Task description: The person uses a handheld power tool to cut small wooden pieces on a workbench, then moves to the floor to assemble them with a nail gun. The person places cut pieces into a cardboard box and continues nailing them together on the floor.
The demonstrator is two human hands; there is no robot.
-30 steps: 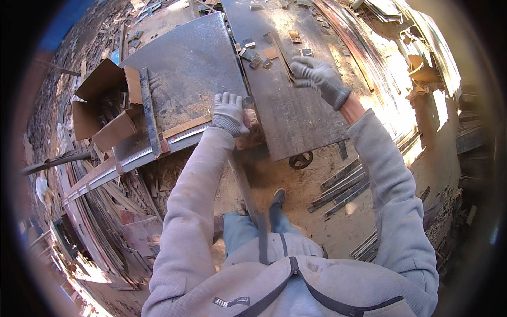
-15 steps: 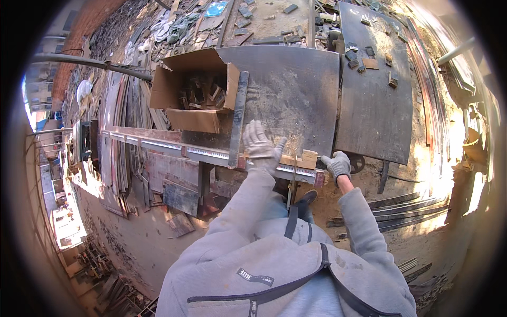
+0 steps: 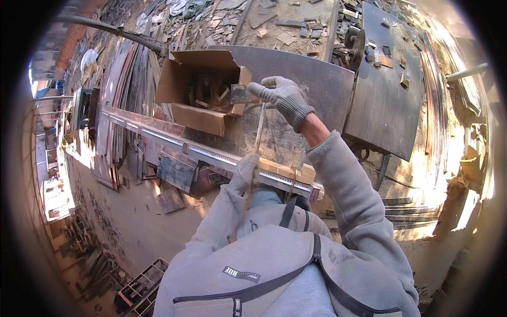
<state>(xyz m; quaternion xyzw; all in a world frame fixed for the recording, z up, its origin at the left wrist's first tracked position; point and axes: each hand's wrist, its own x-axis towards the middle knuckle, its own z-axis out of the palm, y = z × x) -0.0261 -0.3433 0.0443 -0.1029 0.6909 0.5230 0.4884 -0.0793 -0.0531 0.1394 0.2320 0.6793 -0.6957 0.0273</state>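
Head view: I see a thin pale wooden strip (image 3: pixel 259 129) running near-vertical in frame, long axis pointing from the near edge of the dusty grey metal saw counter (image 3: pixel 311 79) away toward the open brown cardboard box (image 3: pixel 198 87). My right hand (image 3: pixel 280 95), in a grey knit glove, is at the far end of the strip, fingers curled closed around a small flat grey offcut (image 3: pixel 240 94) that sits right at the box's open mouth, touching or just over its right flap; I can't tell whether that same hand also pinches the strip's top end. My left hand (image 3: pixel 245 171), also gloved, is at the near end, closed on the strip where it crosses the long aluminium fence rail with a ruler scale (image 3: pixel 211 153). So the strip spans between both hands, left nearer the body, right farther out and beside the box. Box lies up-left of the right hand, just beside it; left hand is well apart from it. Stubby tan wood blocks (image 3: pixel 288 171) sit on the rail just right of the left hand. The round saw blade (image 3: pixel 360 47) stands up through the counter, up-right of the right hand, apart from it. Box interior holds dark scrap pieces, detail too small to tell.
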